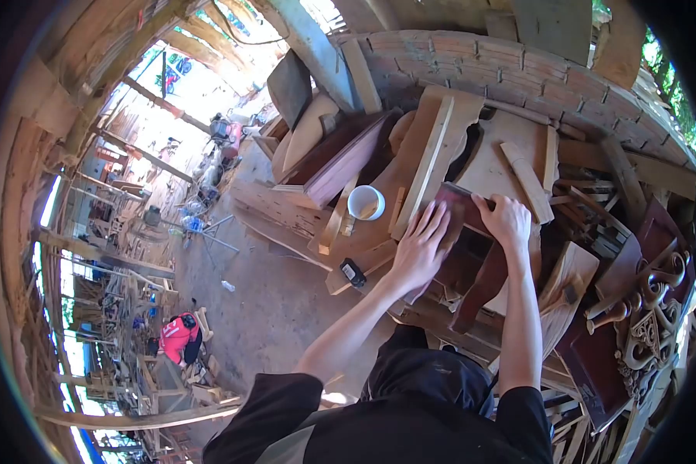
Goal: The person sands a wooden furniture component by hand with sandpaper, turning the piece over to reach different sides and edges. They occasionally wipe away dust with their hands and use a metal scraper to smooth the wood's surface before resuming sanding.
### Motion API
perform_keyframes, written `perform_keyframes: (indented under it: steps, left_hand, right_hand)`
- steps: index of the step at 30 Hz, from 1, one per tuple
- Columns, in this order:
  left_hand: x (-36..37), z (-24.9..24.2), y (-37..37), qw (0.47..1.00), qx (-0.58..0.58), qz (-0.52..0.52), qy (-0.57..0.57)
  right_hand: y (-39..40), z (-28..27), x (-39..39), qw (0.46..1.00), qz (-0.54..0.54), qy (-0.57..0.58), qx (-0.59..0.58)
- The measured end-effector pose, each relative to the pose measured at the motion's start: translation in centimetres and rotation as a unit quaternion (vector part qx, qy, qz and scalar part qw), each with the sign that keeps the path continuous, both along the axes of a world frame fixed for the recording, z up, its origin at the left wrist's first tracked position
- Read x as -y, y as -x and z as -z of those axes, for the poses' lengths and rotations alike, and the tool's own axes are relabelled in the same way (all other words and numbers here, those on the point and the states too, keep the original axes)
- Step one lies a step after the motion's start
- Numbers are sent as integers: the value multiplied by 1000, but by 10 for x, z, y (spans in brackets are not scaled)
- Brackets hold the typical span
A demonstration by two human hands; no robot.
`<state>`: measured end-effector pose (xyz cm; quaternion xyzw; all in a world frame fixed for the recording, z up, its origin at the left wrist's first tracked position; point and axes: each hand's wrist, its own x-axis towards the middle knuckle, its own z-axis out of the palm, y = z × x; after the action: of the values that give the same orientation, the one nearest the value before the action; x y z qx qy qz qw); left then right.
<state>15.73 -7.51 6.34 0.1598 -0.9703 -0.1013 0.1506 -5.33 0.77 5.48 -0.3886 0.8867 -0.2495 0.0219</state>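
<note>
A dark reddish-brown wooden piece (472, 218) lies across the pile of boards in front of me. My left hand (424, 241) rests flat on its left side, fingers stretched out. My right hand (507, 223) is closed at its upper right edge, thumb and fingers bent around the wood. Part of the piece is hidden under my hands. To the left of my left hand stands a white cup (356, 203) with something tan inside. A small black device (353, 272) with a pale display sits below the cup.
Long boards (433, 155) and cut wood pieces lean toward a brick wall (472, 66). Carved scrollwork (648, 329) and a dark red panel (591, 363) are at the right. A person in a red shirt (178, 337) crouches at the far left, beyond the concrete floor (263, 309).
</note>
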Motion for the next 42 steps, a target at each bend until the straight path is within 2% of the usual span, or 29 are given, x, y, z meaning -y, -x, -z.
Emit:
perform_keyframes:
  steps: [5,7,11,13,19,21,23,28,30,35,38,40,42]
  left_hand:
    - [21,13,42,999,-42,-19,-9]
    - [8,7,24,1000,-5,-12,20]
    - [-33,-7,-45,999,14,-35,-1]
    - [-34,-3,-53,1000,8,-30,6]
    - [23,15,30,999,-35,-23,3]
    - [33,17,48,999,-47,-19,19]
    - [27,15,35,998,-28,-19,55]
    - [-38,-8,-62,999,28,-34,-23]
    - [-50,-9,-88,995,88,-41,19]
    - [-32,-5,-70,996,72,-35,26]
    - [-6,-3,-31,999,29,-29,-27]
    - [8,2,-7,999,-8,14,29]
    - [8,4,-6,1000,-11,14,26]
  right_hand:
    - [1,-3,1,1000,-1,1,1]
    - [0,0,-3,1000,-6,8,-1]
    - [-1,2,-3,1000,11,-9,-2]
    - [0,3,2,999,22,-22,14]
    - [1,-2,1,999,7,-37,29]
    - [3,-2,1,1000,12,-11,15]
    - [1,-1,0,999,19,-19,18]
    - [-2,7,-4,1000,21,1,13]
    - [-3,8,-3,1000,23,9,-6]
    - [1,13,7,1000,11,-8,-14]
    - [-1,11,2,999,25,-1,-22]
    - [-2,9,1,999,24,-4,-23]
    - [-1,8,0,999,34,-4,-18]
